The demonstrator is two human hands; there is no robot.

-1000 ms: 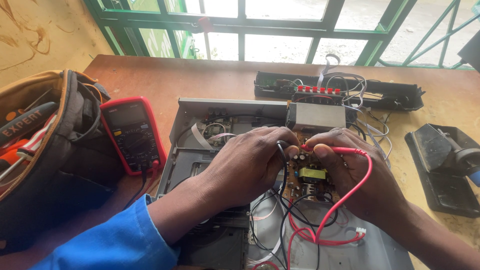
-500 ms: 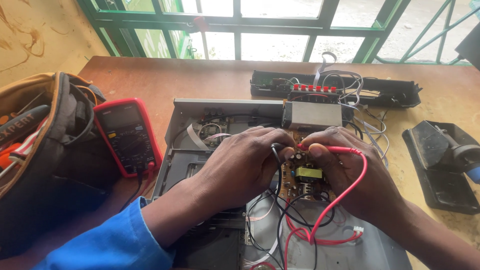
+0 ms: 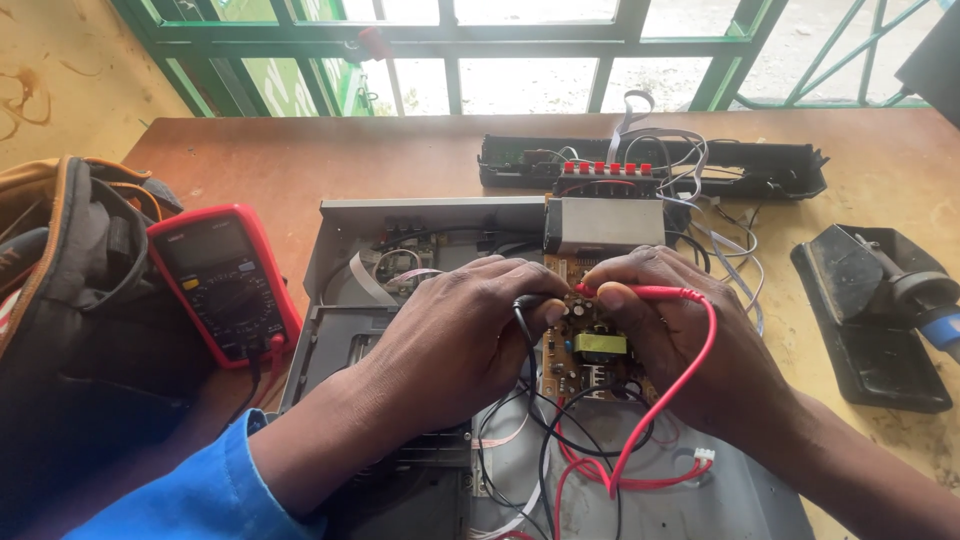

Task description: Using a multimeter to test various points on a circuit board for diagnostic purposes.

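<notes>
Pinching a probe apiece, both hands meet over the small brown circuit board (image 3: pixel 590 345) that sits inside the opened grey device chassis (image 3: pixel 440 215) near the middle of the counter (image 3: pixel 300 160). The left hand (image 3: pixel 455 340) is clenched round the black probe (image 3: pixel 527 303), the right hand (image 3: pixel 680 340) round the red probe (image 3: pixel 640 292); the two tips almost touch at the board's far end, just below the metal shield box (image 3: pixel 605 222). The board lies directly beneath the fingers, equally near to either hand, its long axis running from the counter's far edge toward the near edge. The red probe lies crosswise, pointing left, its lead looping back toward the near edge. The red multimeter (image 3: pixel 225 285) rests toward the counter's left edge, beside a tool bag (image 3: pixel 70 300).
</notes>
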